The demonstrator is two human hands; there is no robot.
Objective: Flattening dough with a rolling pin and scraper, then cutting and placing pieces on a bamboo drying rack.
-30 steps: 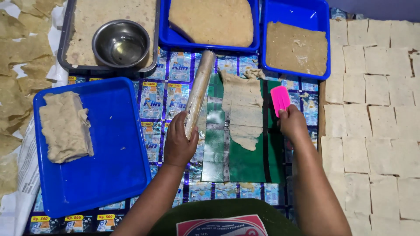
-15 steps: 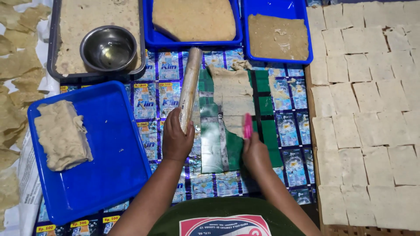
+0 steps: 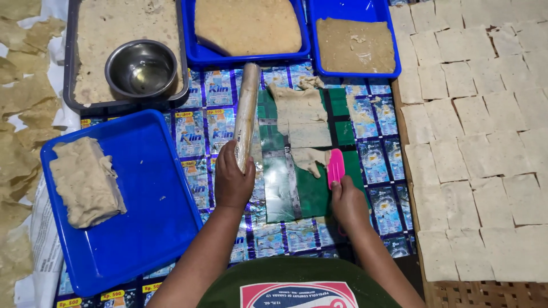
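Note:
My left hand (image 3: 233, 181) grips the near end of a wooden rolling pin (image 3: 246, 114) that lies pointing away from me on the printed plastic mat. My right hand (image 3: 348, 202) holds a pink scraper (image 3: 335, 167) upright, its edge against the near end of a thin rolled dough strip (image 3: 301, 122) on a green plastic sheet (image 3: 311, 191). The dough strip is cut into squarish pieces and its near corner is ragged.
A blue tray (image 3: 154, 217) at left holds a dough block (image 3: 85, 182). At the back stand a dark tray with a steel bowl (image 3: 141, 69) and two blue trays of dough (image 3: 248, 25) (image 3: 355, 44). Cut dough squares (image 3: 485, 137) cover a woven rack at right; dried pieces (image 3: 23, 108) lie left.
My right hand with the pink scraper has come down from the far right of the strip to its near end. The rolling pin and left hand have stayed put.

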